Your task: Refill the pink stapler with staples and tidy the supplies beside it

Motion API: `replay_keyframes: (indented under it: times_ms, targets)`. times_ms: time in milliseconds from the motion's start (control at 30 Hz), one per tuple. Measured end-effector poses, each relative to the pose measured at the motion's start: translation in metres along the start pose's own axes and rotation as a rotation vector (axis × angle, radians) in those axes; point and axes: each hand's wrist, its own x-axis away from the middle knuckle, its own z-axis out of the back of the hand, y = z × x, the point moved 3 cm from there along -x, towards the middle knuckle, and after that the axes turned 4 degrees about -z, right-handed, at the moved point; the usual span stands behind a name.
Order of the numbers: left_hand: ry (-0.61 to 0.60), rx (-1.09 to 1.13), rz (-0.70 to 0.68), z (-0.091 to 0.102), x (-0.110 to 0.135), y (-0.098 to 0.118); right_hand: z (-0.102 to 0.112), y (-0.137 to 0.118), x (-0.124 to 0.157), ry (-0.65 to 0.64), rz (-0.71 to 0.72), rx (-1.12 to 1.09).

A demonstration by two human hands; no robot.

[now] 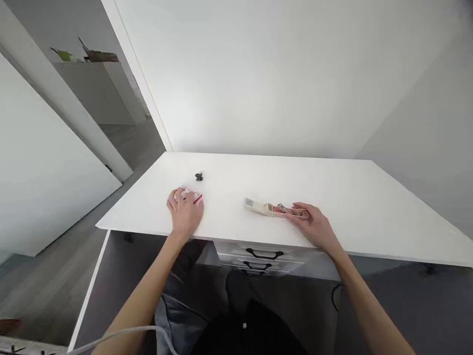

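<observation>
My left hand [185, 211] lies on a small red and white box [191, 194] on the white desk [354, 207], its fingers curved over the box's near side. My right hand [314, 224] rests on the desk with its fingers on the near end of a long beige and pink object [271, 208], which looks like a stapler lying on its side. Whether the fingers grip it or only touch it is unclear.
A small black object [198, 176] sits on the desk beyond the box. White drawers with black handles [264, 255] are under the desk's front edge. A white wall rises behind the desk. A grey floor and a white cabinet are at the left.
</observation>
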Motion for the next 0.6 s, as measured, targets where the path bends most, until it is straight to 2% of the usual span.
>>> replay_keyframes:
  times_ms: [133, 233, 300, 400, 467, 600]
  targets:
    - [-0.034, 0.113, -0.134, 0.008, 0.011, -0.007, 0.001, -0.003, 0.002, 0.038, -0.059, -0.032]
    - [-0.142, 0.294, -0.289, 0.005, 0.014, -0.009, 0.003, -0.007, 0.003, 0.038, -0.084, -0.064]
    - [-0.209, 0.408, -0.295, 0.003, 0.014, -0.010, 0.004, -0.010, 0.004, 0.034, -0.092, -0.080]
    - [-0.253, 0.596, -0.164, 0.003, 0.013, -0.008, 0.006, -0.014, 0.005, 0.031, -0.099, -0.085]
    - [-0.254, 0.812, -0.009, 0.007, 0.011, -0.003, 0.007, -0.015, 0.005, 0.035, -0.102, -0.087]
    - [-0.101, 1.411, 0.400, 0.012, 0.003, 0.007, 0.008, -0.014, 0.006, 0.051, -0.101, -0.105]
